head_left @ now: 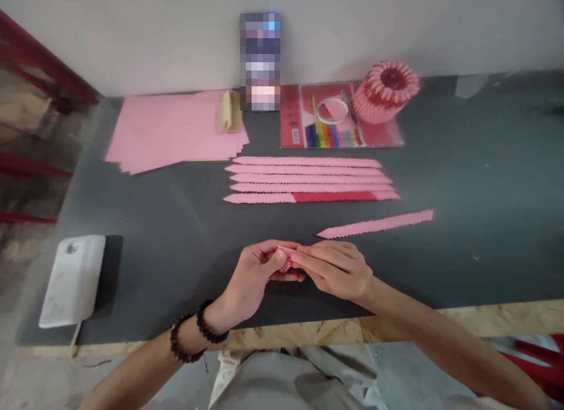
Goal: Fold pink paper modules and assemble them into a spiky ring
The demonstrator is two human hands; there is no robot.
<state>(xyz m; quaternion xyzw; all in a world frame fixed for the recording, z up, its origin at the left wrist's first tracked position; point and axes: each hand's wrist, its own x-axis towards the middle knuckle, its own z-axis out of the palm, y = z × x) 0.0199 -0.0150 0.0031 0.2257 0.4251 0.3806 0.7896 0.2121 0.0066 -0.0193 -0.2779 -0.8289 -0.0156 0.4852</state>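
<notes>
Between the fingertips of both hands is a small folded pink paper piece point(286, 261), partly covered by the fingers. My left hand point(251, 276) pinches it between thumb and fingers, and my right hand point(341, 270) grips its right side with closed fingertips. Just beyond the right hand lies a loose pink paper strip point(376, 225) with a zigzag edge and a pointed left end. Several longer zigzag strips point(308, 170) lie in parallel rows farther back. The row nearest me has a red section point(333, 197).
Pink paper sheets point(171, 128) lie at the back left beneath a beige object point(227, 111). A blurred-out phone point(259, 60) leans on the wall. A pink-red folded-paper vase point(383, 96) stands on a red packet point(289, 119). The white power bank point(73, 281) is at left.
</notes>
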